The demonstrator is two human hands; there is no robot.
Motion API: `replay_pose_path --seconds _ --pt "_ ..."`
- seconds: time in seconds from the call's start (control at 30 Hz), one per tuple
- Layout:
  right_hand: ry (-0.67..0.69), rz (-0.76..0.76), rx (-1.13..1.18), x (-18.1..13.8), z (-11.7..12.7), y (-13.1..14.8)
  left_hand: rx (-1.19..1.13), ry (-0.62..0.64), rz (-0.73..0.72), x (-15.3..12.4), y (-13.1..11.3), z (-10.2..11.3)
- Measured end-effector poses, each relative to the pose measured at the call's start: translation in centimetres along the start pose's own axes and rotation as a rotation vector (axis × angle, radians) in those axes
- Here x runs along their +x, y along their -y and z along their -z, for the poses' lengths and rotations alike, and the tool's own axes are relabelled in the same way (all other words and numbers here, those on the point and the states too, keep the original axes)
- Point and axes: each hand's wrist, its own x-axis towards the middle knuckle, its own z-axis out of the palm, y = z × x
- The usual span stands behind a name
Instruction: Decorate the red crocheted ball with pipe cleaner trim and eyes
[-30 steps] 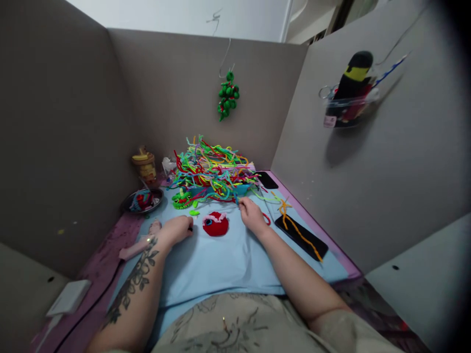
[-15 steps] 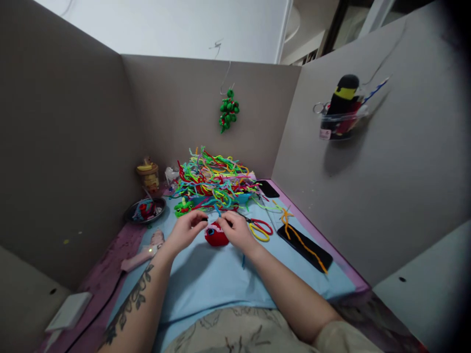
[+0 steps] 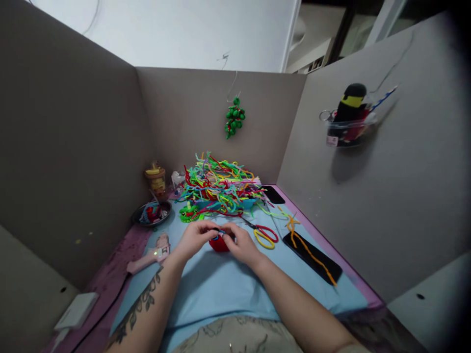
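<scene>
My left hand (image 3: 196,239) and my right hand (image 3: 240,244) meet over a small red fuzzy craft piece (image 3: 219,243) on the light blue cloth (image 3: 221,289). Both hands have their fingers pinched on the piece, and a small blue bit shows between the fingertips. Just behind the hands lies a heap of coloured pipe cleaners (image 3: 221,185). Scissors with red and yellow handles (image 3: 264,234) lie right of my right hand.
A green pipe-cleaner figure (image 3: 189,213), a dark dish of bits (image 3: 152,213), a yellow jar (image 3: 156,179), a pink glue gun (image 3: 149,255), two phones (image 3: 312,257) (image 3: 275,194), an orange pipe cleaner (image 3: 307,245). Grey partition walls enclose the desk; a green ornament (image 3: 234,117) hangs behind.
Both hands came together onto the red piece from either side; the right hand left the pipe-cleaner heap. The view shifted slightly right.
</scene>
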Motion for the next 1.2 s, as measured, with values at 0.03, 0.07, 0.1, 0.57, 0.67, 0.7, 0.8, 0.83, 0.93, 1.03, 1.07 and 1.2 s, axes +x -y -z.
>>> replay_pose_path --seconds 0.03,0.07,0.1,0.57,0.67,0.7,0.8,0.83,0.93,1.03,1.07,1.2 --pt "-0.030 -0.018 0.039 0.0 -0.2 0.0 0.008 -0.002 -0.007 0.0 -0.1 -0.2" --pt "-0.057 -0.034 0.067 0.0 -0.3 0.0 0.015 -0.002 -0.013 0.0 -0.1 -0.3" --pt "-0.082 -0.047 0.083 0.0 -0.4 0.1 0.020 0.000 -0.019 -0.1 -0.2 -0.5" --pt "-0.271 -0.044 0.084 0.1 0.4 1.1 0.104 -0.097 -0.040 -0.1 0.0 -1.3" --pt "-0.285 -0.067 0.084 0.2 0.3 1.2 0.227 -0.103 -0.073 -0.4 -0.5 -1.6" --pt "-0.285 -0.075 0.078 0.2 0.3 1.2 0.256 -0.104 -0.086 -0.5 -0.6 -1.6" --pt "-0.273 -0.095 0.057 0.2 0.3 1.1 0.328 -0.104 -0.138 -0.6 -0.7 -1.7" --pt "-0.268 -0.098 0.052 0.2 0.3 1.1 0.349 -0.101 -0.154 -0.7 -0.7 -1.7" --pt "-0.259 -0.100 0.055 0.2 0.1 1.0 0.413 -0.093 -0.192 -0.8 -0.4 -1.9" --pt "-0.251 -0.095 0.086 0.2 -0.1 0.9 0.461 -0.094 -0.205 -0.9 -0.3 -1.9" --pt "-0.248 -0.094 0.095 0.2 -0.2 0.9 0.471 -0.091 -0.203 -1.0 -0.3 -1.9" --pt "-0.249 -0.103 0.093 0.2 -0.2 0.8 0.496 -0.069 -0.193 -1.0 -0.2 -1.9"
